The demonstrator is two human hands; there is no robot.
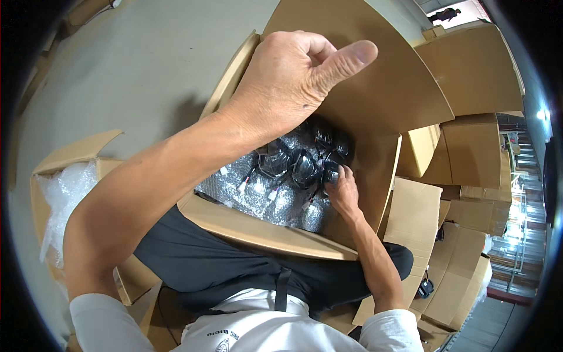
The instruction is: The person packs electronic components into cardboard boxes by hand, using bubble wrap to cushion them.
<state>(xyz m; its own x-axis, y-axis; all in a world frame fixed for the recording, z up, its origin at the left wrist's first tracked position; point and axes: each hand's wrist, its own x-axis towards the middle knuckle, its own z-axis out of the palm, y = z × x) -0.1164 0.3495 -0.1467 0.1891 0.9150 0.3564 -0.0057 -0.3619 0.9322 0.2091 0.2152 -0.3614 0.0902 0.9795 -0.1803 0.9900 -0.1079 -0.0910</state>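
Head view: right hand point(345, 190) clamped on a glossy, rounded black part point(331, 172) in the cardboard box point(264, 232), right of dimpled bubble wrap point(257, 196); left hand point(293, 79) hovers apart, thumb spread, grip unclear.

Straight in front of me sits the open carton point(267, 234), wrapped parts point(305, 170) lying inside with bubble wrap point(252, 202) nearer me; my right hand point(345, 192) is in there, at their right, my left hand point(290, 79) above the carton. Another box point(76, 154) stands left, more boxes point(472, 67) right.
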